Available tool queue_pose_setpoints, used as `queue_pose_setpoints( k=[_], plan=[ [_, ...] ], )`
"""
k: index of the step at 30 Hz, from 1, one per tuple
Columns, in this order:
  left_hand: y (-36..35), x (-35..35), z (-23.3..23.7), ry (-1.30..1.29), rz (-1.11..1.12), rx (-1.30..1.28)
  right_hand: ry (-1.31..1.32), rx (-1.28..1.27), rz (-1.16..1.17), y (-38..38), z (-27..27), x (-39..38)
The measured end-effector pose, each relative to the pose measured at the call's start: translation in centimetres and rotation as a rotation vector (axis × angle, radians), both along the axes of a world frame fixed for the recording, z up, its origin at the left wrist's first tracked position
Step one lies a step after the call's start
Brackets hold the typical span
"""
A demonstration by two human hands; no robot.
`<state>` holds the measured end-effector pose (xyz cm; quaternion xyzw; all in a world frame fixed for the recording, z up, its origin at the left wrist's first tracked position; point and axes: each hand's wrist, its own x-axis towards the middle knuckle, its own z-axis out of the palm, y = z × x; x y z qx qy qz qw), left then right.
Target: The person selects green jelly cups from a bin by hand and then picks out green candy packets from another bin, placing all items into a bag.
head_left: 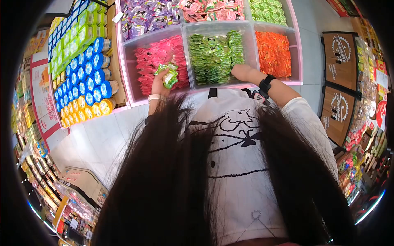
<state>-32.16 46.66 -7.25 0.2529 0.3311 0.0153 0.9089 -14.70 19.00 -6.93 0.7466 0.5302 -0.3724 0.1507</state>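
My left hand (159, 85) is closed around several green packets (169, 75), over the front of the bin of pink packets (155, 55). In the middle front bin, green packets (211, 55) stand in packed rows. My right hand (243, 73) is at the right front edge of these rows, its fingers bent down against the packets. Its fingertips are hidden, so whether it holds one cannot be made out. To its right is the bin of orange packets (274, 53).
Behind are bins of purple (150, 16), pink-red (211, 9) and light green packets (267, 11). Stacked tubs with blue lids (98, 61) and yellow lids (107, 105) stand at the left. Brown boxes (338, 108) are on the right, beside shelves of goods.
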Motion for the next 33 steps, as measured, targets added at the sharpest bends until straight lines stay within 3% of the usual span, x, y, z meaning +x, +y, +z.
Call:
queue_pose_setpoints(
  k=[6, 11, 17, 23, 29, 33],
  plan=[
    [0.2, -0.1, -0.4, 0.011, -0.002, -0.023, -0.040, -0.067, -0.070, 0.5, -0.1, 0.3],
    [0.0, 0.0, -0.4, 0.023, 0.002, 0.008, 0.013, -0.044, -0.040, -1.6, -4.2, -0.1],
    [-0.4, 0.2, 0.2, 0.018, 0.035, 0.033, 0.064, 0.027, -0.139, -1.2, -0.3, -0.3],
    [-0.3, 0.2, 0.0, 0.026, 0.034, 0.042, 0.016, 0.120, -0.251, -1.6, -0.5, -0.4],
    [-0.3, 0.3, 0.1, 0.062, 0.020, 0.055, 0.091, 0.481, -0.428, -2.6, 3.8, 1.1],
    [-0.6, 0.4, 0.6, 0.047, -0.003, 0.091, -0.054, 0.562, -0.487, -2.6, 5.7, 3.3]
  ],
)
